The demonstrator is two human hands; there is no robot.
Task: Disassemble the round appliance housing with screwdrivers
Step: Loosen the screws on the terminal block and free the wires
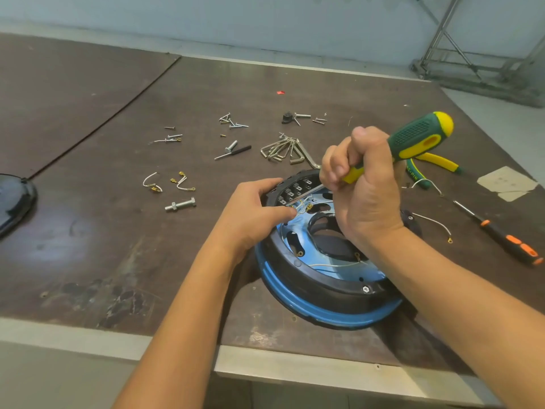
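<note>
A round blue and black appliance housing (318, 293) lies on the brown table, tilted with its far side raised. Inside it are a shiny blue plate, thin white wires and a black terminal strip at the far rim. My right hand (364, 184) grips a green and yellow screwdriver (418, 137), whose metal shaft slants down left to the terminals. My left hand (253, 211) grips the housing's far left rim, its fingers curled over the edge with the fingertips at the wires.
Loose screws (231, 121), a bolt (180, 204), short wires (152, 183), a bunch of hex keys (287, 150), yellow-handled pliers (436, 163) and an orange and black screwdriver (507, 239) lie on the table. A dark round cover (13, 202) sits at the left edge.
</note>
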